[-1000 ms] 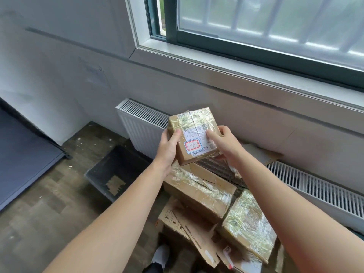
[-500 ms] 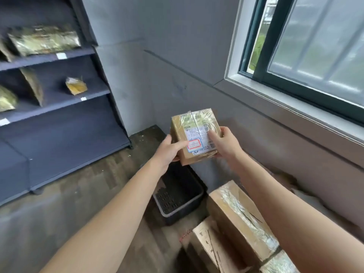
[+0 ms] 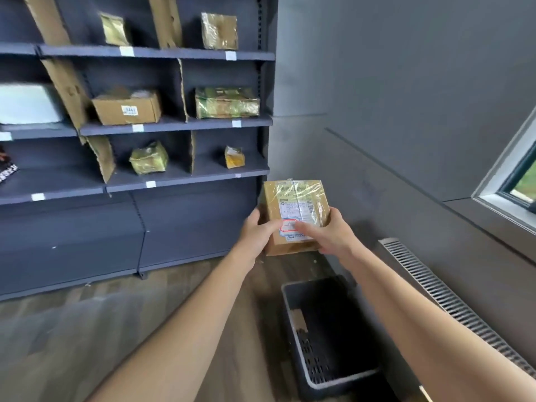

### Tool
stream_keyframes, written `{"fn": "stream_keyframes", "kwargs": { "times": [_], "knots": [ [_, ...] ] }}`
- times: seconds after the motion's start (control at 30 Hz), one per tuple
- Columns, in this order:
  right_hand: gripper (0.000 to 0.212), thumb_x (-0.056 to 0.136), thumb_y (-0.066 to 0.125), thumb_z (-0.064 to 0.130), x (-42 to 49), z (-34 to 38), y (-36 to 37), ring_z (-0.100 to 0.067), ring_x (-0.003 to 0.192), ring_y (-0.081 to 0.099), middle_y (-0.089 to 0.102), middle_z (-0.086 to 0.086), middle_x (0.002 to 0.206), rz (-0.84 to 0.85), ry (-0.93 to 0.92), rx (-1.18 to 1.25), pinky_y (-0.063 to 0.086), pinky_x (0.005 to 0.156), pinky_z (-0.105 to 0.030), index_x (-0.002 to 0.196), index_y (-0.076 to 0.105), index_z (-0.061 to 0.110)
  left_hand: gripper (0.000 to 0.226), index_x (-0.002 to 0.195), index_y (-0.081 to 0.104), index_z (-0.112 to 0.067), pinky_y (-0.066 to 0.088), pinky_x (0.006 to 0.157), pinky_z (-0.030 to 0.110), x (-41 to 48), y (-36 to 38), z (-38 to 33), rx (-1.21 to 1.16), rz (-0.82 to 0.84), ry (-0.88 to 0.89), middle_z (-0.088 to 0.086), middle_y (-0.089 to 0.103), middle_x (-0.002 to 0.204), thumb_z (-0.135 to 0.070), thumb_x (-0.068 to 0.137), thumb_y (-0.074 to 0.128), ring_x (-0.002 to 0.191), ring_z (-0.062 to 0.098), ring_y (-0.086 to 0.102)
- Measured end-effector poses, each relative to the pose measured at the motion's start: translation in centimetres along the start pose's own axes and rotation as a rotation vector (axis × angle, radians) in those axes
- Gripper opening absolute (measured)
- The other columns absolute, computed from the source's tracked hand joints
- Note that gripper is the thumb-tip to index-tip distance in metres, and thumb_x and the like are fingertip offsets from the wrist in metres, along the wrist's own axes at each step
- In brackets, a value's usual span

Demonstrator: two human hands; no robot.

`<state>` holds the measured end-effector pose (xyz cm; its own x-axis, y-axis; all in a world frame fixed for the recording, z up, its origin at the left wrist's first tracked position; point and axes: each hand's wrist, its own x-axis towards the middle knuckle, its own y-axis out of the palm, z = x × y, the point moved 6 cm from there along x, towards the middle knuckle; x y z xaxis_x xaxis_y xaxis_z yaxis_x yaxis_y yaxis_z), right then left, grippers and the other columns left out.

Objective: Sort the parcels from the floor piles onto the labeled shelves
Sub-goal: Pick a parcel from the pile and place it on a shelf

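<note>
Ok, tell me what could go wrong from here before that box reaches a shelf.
1. The crate sits on the floor close ahead; a step toward the shelves could catch it.
2. The left hand and right hand cover part of the label on the parcel; it may be misread and shelved in the wrong compartment.
3. Glossy tape wraps the parcel; it could slip if one hand lets go.

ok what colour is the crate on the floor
Dark grey crate with a lighter grey rim; head view.
</note>
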<state>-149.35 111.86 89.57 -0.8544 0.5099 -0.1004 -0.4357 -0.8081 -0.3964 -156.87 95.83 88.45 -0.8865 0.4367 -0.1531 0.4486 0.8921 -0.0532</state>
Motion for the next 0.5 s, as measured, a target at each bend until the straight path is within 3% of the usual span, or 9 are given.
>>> {"fn": "stream_keyframes", "kwargs": {
  "times": [0.07, 0.17, 0.27, 0.5],
  "knots": [
    [0.082, 0.073, 0.082, 0.049, 1.3, 2.2, 3.2, -0.009, 0.095, 0.062, 0.061, 0.006, 0.121, 0.013, -0.017, -0.022, 0.053, 0.071, -0.026, 0.135, 0.037, 0.021, 0.039, 0.128, 0.056, -0.024, 0.055, 0.088, 0.034, 0.9, -3.9, -0.4, -0.001, -0.024, 0.003, -0.001, 0.069, 0.119, -0.025, 0.091, 0.066, 0.104, 0.017, 0.066],
    [0.082, 0.072, 0.081, 0.05, 3.0, 5.2, 7.9, -0.011, 0.099, 0.061, 0.06, 0.007, 0.12, 0.04, -0.037, -0.046, 0.056, 0.082, -0.032, 0.135, 0.037, 0.021, 0.037, 0.127, 0.056, -0.023, 0.053, 0.072, 0.024, 2.0, -9.1, -1.0, -0.017, -0.051, -0.001, -0.001, 0.069, 0.118, -0.023, 0.091, 0.065, 0.102, 0.015, 0.067],
    [0.081, 0.073, 0.081, 0.05, 4.4, 7.7, 12.0, -0.013, 0.101, 0.061, 0.06, 0.008, 0.117, 0.062, -0.062, -0.045, 0.055, 0.089, -0.037, 0.134, 0.037, 0.021, 0.038, 0.129, 0.056, -0.018, 0.051, 0.07, 0.022, 3.0, -13.7, -1.6, -0.037, -0.08, 0.01, 0.001, 0.069, 0.117, -0.018, 0.091, 0.064, 0.1, 0.016, 0.067],
    [0.077, 0.071, 0.082, 0.05, 7.7, 13.9, 19.4, -0.009, 0.098, 0.063, 0.062, 0.009, 0.116, 0.121, -0.157, -0.02, 0.053, 0.079, -0.026, 0.129, 0.04, 0.021, 0.038, 0.129, 0.053, -0.022, 0.048, 0.069, 0.022, 5.4, -22.4, -3.8, -0.071, -0.165, 0.068, 0.001, 0.068, 0.12, -0.013, 0.092, 0.059, 0.099, 0.013, 0.065]
  ]
}}
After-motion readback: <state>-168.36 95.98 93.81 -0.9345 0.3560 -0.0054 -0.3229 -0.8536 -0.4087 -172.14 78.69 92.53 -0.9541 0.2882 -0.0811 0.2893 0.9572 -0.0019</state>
